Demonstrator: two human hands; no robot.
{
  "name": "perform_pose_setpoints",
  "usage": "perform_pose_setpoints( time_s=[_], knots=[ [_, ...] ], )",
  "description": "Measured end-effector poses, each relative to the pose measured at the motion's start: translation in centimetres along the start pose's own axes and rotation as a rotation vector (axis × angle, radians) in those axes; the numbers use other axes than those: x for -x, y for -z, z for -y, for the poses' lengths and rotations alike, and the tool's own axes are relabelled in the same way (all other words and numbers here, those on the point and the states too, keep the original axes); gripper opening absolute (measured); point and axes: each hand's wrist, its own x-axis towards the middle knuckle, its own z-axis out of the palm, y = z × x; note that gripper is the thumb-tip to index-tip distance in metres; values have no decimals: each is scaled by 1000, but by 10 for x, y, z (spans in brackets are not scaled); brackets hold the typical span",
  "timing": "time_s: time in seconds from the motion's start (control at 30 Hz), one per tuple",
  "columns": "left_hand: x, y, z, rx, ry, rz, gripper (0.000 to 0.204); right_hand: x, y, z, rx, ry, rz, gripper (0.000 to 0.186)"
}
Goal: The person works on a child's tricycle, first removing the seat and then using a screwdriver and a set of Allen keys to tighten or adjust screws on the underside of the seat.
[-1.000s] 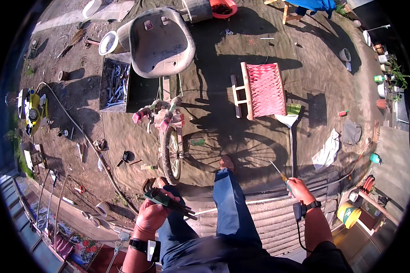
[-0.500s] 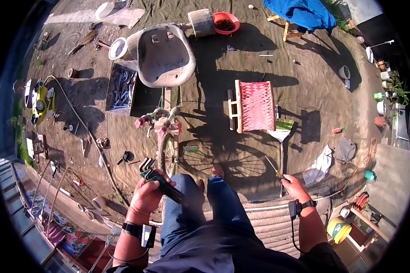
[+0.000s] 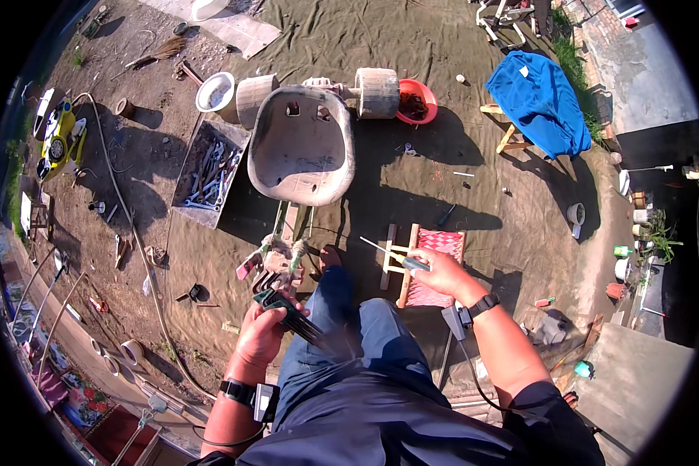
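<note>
My left hand [image 3: 261, 332] is closed around a set of hex keys [image 3: 293, 318] in a dark green holder, their bent ends pointing up and away. It hangs just in front of my left thigh, near the front end of a three-wheeled ride-on kart [image 3: 291, 252]. In my closed right hand [image 3: 443, 277] is a screwdriver [image 3: 380, 248] with a dark handle, its thin shaft pointing up and to the left. That hand is over a folding stool [image 3: 431, 299] with a red woven seat, partly covering it. The kart's dusty moulded seat [image 3: 303, 147] lies ahead of me.
A metal box [image 3: 203, 182] of wrenches stands left of the kart, below a white bucket [image 3: 215, 92]. A red basin [image 3: 425, 102] sits by the right rear wheel [image 3: 377, 93]. Another screwdriver [image 3: 446, 215] lies on the ground cloth. A hose [image 3: 137, 241] runs along the left.
My view has shifted forward, toward the kart and stool. My right hand has swung up and left with the screwdriver, over the stool. The left hand still grips the hex keys.
</note>
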Motion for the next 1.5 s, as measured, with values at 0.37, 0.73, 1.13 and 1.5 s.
perform_pose_setpoints(
  time_s=[0.37,0.73,1.13,1.5],
  knots=[
    [-79,-29,-30,143,-64,-241,30,-196,25,124,565,270,300,32],
    [-201,-24,61,341,-180,-554,29,-349,-11,26,795,379,819,33],
    [-322,37,170,286,-175,-609,39,-427,-87,-122,893,239,1099,37],
    [-336,32,173,277,-455,-577,23,-450,-154,-131,1124,385,1075,44]
  ],
)
